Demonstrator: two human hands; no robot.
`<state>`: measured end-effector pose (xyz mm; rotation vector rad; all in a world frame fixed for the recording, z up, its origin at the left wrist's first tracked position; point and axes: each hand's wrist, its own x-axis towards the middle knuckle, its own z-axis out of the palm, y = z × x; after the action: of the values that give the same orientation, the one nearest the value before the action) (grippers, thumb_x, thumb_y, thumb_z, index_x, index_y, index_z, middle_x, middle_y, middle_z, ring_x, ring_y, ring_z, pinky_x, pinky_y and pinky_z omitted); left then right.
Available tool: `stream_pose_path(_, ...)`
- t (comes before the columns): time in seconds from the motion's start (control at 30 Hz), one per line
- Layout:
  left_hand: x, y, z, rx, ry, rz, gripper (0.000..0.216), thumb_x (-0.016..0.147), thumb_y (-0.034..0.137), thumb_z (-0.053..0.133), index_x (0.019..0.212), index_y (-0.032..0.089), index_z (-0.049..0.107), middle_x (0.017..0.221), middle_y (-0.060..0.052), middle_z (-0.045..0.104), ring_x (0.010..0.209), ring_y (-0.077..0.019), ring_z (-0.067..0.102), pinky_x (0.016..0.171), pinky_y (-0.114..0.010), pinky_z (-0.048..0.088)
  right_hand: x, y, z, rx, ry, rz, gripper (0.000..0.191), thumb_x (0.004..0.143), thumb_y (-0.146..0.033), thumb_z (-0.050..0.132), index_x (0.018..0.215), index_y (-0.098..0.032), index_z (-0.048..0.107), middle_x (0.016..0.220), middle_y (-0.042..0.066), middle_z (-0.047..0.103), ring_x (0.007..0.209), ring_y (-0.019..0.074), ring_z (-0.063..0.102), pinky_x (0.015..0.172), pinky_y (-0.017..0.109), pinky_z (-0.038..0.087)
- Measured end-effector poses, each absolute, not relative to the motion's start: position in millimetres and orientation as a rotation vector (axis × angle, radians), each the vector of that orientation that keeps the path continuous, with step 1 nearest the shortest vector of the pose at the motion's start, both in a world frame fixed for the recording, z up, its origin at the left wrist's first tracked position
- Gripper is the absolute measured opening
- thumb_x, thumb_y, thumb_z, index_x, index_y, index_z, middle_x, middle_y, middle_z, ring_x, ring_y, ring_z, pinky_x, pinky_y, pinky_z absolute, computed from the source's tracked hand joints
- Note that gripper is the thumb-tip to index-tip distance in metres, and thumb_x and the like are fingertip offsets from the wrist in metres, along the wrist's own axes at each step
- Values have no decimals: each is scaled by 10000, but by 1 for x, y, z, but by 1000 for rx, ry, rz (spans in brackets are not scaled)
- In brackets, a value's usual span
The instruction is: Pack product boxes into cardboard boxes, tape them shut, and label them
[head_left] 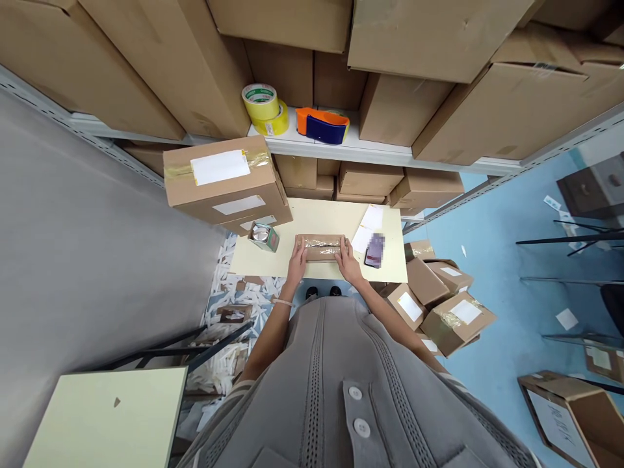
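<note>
A pale yellow desk (273,263) is set against the shelving; a small taped box (319,247) is laid flat at the middle, close to the near edge; a small green container (264,236) is placed by the left edge; a stack of large labelled cartons (224,185) is rested on the far left corner, overhanging it; white paper sheets (369,224) are spread toward the far right corner; a blurred phone (375,251) is laid near the right edge; on the white shelf (380,153) above the far edge, two tape rolls (263,104) and an orange-and-blue tape dispenser (324,125) are kept.
</note>
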<state>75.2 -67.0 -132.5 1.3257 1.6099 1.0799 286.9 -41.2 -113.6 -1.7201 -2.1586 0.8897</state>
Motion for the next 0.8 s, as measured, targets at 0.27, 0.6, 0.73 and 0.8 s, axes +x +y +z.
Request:
stream_pose_path(0.27,77,-68,-127,1394,1757,874,594,1016,480,313,1574,278,297,1693,-28,55,1537,-237,195,1235,-455,217,284,-40,-119,-1741,-2111,901,702,1012,-526,180,1622,-229,0,1673,140,119,1321,344,502,827,462,582)
stream_pose_path(0.6,100,-68,-123,1778,2015,699,594,1018,339,323,1569,120,288,1684,-123,76,1556,-271,8,1252,-497,201,281,-47,-116,-1797,-2098,886,681,1021,-493,186,1611,-258,-59,1670,155,123,1255,336,559,841,478,574)
stream_pose_path(0.73,94,-66,-127,1934,2028,683,566,1016,361,362,1556,193,342,1686,-85,99,1553,-288,41,1239,-501,248,278,-46,-112,-1822,-2098,908,694,1022,-506,209,1608,-261,-72,1663,174,133,1292,326,541,890,480,556)
stream_pose_path(0.8,89,-67,-129,1996,1987,704,549,1006,379,402,1536,235,391,1687,-66,93,1551,-308,42,1239,-519,240,276,-46,-110,-1844,-2118,921,700,1021,-510,223,1616,-246,-35,1661,188,124,1318,332,523,905,482,549)
